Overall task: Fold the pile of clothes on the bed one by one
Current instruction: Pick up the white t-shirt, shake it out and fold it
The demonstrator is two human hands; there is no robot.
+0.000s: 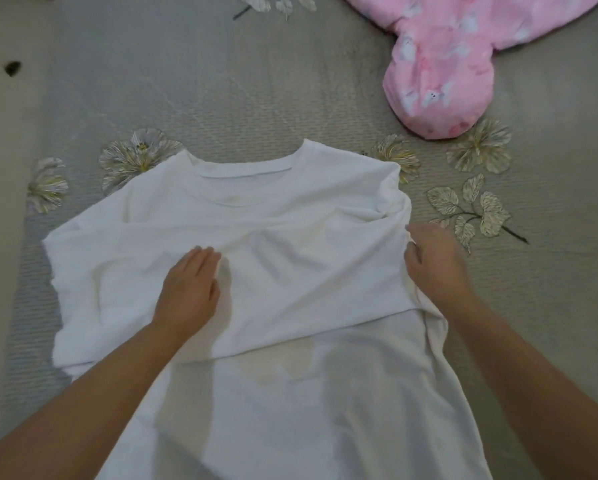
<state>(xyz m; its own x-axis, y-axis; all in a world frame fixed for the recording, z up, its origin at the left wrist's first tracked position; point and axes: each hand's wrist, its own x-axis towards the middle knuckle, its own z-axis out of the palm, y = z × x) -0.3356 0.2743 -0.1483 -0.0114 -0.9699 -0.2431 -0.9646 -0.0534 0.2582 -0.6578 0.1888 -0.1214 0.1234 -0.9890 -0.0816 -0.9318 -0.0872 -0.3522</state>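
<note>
At the far left edge a small dark object (12, 68) lies on the bed (221, 84); it is too blurred to identify, and another dark speck at the top left corner is cut off by the frame. The bed's grey quilted cover carries embroidered flowers (138, 155), several of them partly tucked under cloth.

The white shirt (290, 216) lies spread in the middle of the bed, neckline away from the person, its lower part running off the bottom of the picture so the hem cannot be seen. One sleeve is folded across the chest toward the left, forming a band whose lower edge crosses the body of the shirt. A faint yellowish patch shows through the fabric below that edge; what it is cannot be made out.

The left hand (190, 285) rests flat on the folded sleeve, fingers straight and together, pressing down. Both forearms enter from the bottom corners, cut off by the frame.

The right hand (432, 261) sits at the shirt's right edge, fingers curled onto the bunched fabric there; the fingertips are hidden in the folds, so the exact hold is unclear, though it appears to pinch the cloth.

At the upper right a pink printed garment (439, 64) lies well apart from the shirt, its upper part cut off by the frame.
</note>
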